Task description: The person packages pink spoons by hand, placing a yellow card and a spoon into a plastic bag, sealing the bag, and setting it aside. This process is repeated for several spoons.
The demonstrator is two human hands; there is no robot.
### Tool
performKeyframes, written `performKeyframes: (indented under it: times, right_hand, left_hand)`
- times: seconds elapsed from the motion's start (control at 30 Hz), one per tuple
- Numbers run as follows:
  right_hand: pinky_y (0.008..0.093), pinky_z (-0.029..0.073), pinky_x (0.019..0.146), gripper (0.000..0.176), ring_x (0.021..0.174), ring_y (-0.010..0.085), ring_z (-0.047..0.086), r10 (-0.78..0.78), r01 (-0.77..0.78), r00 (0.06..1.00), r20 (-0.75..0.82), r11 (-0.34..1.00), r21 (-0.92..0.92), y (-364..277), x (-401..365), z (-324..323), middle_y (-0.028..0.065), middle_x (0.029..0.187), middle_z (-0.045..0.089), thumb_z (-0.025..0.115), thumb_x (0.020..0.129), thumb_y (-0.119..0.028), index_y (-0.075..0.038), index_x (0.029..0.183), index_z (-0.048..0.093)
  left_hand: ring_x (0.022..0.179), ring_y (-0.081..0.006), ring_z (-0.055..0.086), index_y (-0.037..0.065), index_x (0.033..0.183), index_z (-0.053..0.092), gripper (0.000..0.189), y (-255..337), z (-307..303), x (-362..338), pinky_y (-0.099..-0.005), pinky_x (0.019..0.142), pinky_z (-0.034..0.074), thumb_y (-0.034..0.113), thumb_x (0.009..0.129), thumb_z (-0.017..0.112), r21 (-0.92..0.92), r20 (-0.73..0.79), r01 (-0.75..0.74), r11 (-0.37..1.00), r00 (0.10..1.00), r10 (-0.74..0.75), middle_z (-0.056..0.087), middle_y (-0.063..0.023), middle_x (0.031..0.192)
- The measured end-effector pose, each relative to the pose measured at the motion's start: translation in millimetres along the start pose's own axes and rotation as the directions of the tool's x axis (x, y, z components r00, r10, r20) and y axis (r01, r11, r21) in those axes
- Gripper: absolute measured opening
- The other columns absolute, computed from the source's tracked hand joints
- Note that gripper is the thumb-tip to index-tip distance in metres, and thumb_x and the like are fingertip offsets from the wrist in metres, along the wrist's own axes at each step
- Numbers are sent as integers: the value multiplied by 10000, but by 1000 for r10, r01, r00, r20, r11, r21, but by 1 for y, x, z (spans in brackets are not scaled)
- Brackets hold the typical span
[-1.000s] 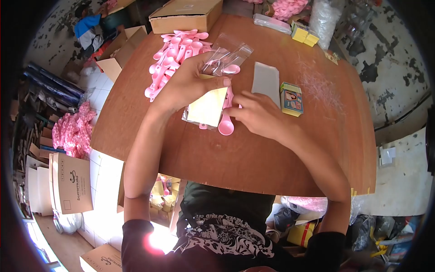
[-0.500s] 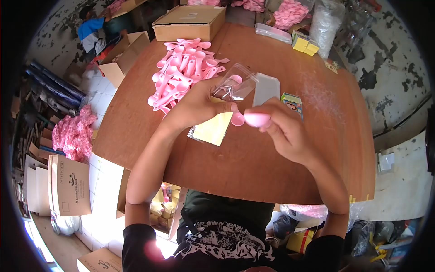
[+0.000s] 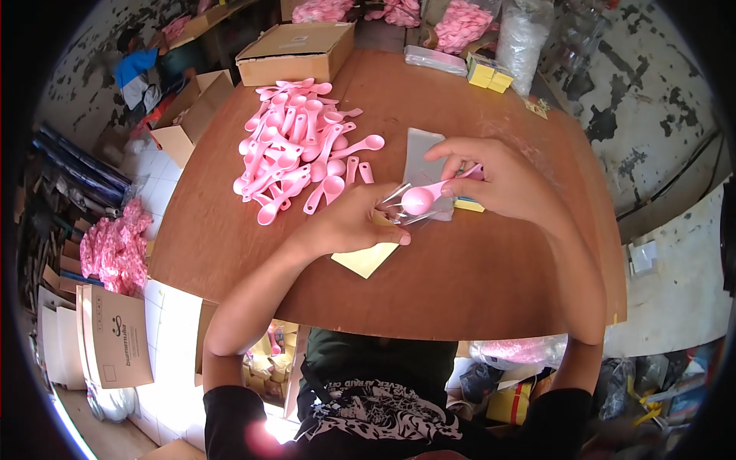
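My left hand (image 3: pixel 356 220) is closed around a clear plastic bag (image 3: pixel 404 218) with a yellow card (image 3: pixel 365 261) showing below the fingers. My right hand (image 3: pixel 502 184) pinches a pink measuring spoon (image 3: pixel 418 201) by its handle, its round bowl right at the bag's crinkled open end. Under the right hand lies a small box (image 3: pixel 469 205), mostly covered. Just behind the hands is a stack of flat clear bags (image 3: pixel 420 149). A heap of pink measuring spoons (image 3: pixel 287 159) spreads over the wooden table (image 3: pixel 368 307) to the left.
At the table's far edge stand a cardboard box (image 3: pixel 295 57), a plastic case (image 3: pixel 435 60), yellow small boxes (image 3: pixel 488 74) and a clear plastic roll (image 3: pixel 524 46). Another person (image 3: pixel 138 80) is at the far left. Cartons (image 3: pixel 115 337) and pink wrapped bundles (image 3: pixel 115 245) sit beside the table.
The right hand has turned the spoon so its bowl points left, over the bag's open end. The left hand's bag and card are lower in view, and the whole view has shifted slightly.
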State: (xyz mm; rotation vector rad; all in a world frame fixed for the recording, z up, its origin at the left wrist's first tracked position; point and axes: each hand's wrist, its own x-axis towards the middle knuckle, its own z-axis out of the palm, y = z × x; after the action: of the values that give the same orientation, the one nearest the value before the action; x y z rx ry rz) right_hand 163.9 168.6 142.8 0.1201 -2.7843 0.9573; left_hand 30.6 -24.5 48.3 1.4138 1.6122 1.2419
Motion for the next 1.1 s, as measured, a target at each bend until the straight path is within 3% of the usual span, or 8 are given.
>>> performKeyframes:
  times: [0.2,0.3,0.37,0.5,0.6,0.67,0.8,1.1]
  right_hand:
    - [231,484,642,322,739,60,580,-55,50,994,94,997,56,-3,9,3,23,862,641,676,858,-19,-4,1168,593]
    - [221,479,632,295,749,59,589,63,-66,998,22,981,181,-3,6,15,28,874,643,662,880,-17,10,1162,581]
    - [259,480,607,285,686,72,593,154,-83,979,-137,902,424,-2,4,29,75,838,680,703,852,-76,13,1100,595]
    - [246,470,591,230,657,59,586,200,-82,935,-294,926,368,1,-1,47,70,861,684,727,843,-85,12,1026,628]
    - [281,476,629,159,712,114,616,130,-58,902,-412,982,182,0,-11,56,64,899,678,750,813,-88,-4,925,672]
    - [330,477,696,107,806,200,614,-256,160,868,-424,955,-250,3,-17,59,57,918,658,757,788,-98,-28,844,698]
    - [376,460,702,74,795,250,549,-345,130,832,-434,882,-453,-6,-25,65,36,886,607,742,765,-86,-68,827,704]
    - [352,460,661,114,781,213,540,-449,89,817,-361,717,-691,-12,-30,76,35,809,527,713,682,-70,-42,756,631]
  left_hand:
    - [856,-88,603,13,1158,599,370,-7,9,0,-272,773,494,324,961,629,-180,37,-93,979,994,101,670,-28,927]
    - [799,-59,592,28,1103,620,411,-9,11,1,-235,702,488,366,1060,390,-222,15,36,974,999,-34,667,-13,898]
    - [789,-59,589,26,1097,620,408,-20,19,3,-237,697,488,361,1060,392,-289,-30,3,957,999,-13,659,-10,880]
    - [788,-58,585,18,1105,618,387,-13,27,2,-237,699,483,332,1063,396,-430,-119,-18,903,992,-36,645,-5,867]
    - [833,-56,593,7,1134,613,376,-11,19,-2,-231,730,477,311,1063,404,-352,-67,65,934,993,-94,667,-21,917]
    - [824,-68,600,4,1156,602,360,-11,24,-2,-240,727,479,292,1062,407,-294,-123,-17,956,992,-20,674,-38,915]
    - [721,-52,520,-4,1270,548,356,-4,36,-6,-244,633,434,251,1060,416,-29,-295,-239,971,930,220,599,-5,801]
    - [634,-250,624,-20,1286,498,310,5,39,-17,-364,613,485,100,1000,485,274,-195,-132,953,962,190,616,-144,711]
